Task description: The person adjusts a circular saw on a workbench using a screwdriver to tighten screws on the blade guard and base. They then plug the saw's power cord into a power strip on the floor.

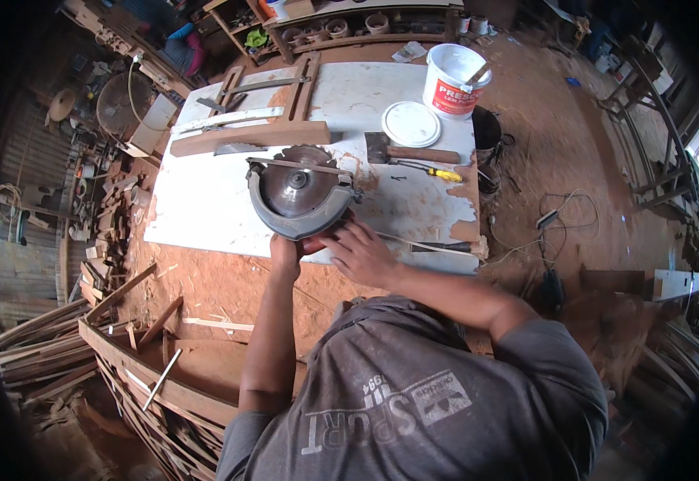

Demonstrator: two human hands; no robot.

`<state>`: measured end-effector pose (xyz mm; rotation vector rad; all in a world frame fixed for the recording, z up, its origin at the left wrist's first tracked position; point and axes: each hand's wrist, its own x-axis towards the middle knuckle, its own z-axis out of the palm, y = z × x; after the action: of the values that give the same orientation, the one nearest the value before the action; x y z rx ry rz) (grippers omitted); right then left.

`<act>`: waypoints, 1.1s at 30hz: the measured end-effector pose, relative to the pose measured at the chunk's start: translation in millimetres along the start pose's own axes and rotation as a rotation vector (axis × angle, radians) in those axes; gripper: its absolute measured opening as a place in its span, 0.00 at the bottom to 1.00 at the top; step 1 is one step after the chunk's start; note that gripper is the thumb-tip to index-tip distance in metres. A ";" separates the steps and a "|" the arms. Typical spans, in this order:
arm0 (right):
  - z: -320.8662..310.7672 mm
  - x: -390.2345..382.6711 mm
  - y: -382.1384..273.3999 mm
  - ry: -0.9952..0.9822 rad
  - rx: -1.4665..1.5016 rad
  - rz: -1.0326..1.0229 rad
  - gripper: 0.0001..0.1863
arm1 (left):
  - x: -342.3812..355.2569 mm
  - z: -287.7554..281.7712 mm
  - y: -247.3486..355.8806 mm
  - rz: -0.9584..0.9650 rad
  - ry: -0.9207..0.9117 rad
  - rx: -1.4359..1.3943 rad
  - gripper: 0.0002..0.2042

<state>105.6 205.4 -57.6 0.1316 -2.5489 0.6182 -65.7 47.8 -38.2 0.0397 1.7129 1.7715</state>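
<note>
A circular saw [301,218] stands over the near part of the white tabletop, its round toothed blade [295,188] facing up inside a grey guard. My left hand [287,255] closes around the saw's near side, just below the guard. On the saw's near right side lies my right hand [361,252], fingers bent against the body; the saw hides some fingertips. Beyond the blade rests a loose toothed saw blade [239,148] beside a long wooden bar [249,138]. To the right are a wooden-handled hammer [422,154] and a yellow-handled screwdriver [444,174].
The white tabletop [205,204] has peeling edges. At its far right stand a white bucket [455,84] and a round white lid [411,124]. A wooden frame [301,88] lies at the far left. Stacked timber [165,385] sits near left; cables [554,220] cross the floor at right.
</note>
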 end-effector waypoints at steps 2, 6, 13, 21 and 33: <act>4.9 21.6 4.7 -0.048 -0.100 -0.112 0.24 | -2.8 8.8 6.7 0.004 0.010 0.014 0.23; 0.3 68.2 8.2 -0.100 -0.046 -0.129 0.20 | -9.4 12.8 14.1 0.085 0.059 0.013 0.19; -28.0 107.8 -12.7 -0.470 -0.067 -0.100 0.21 | -13.0 -3.3 41.5 -0.050 -0.045 -0.189 0.20; -28.7 97.5 -76.5 -0.154 0.203 0.020 0.30 | -70.9 -62.1 84.5 -0.158 -0.078 -0.181 0.18; 28.4 72.7 4.3 0.204 1.655 1.122 0.09 | -188.2 -40.8 112.7 0.014 -0.311 -0.036 0.16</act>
<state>28.8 198.2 -44.6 -0.7755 -1.0377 2.6941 13.7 -67.6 135.4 0.2970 1.4602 1.7042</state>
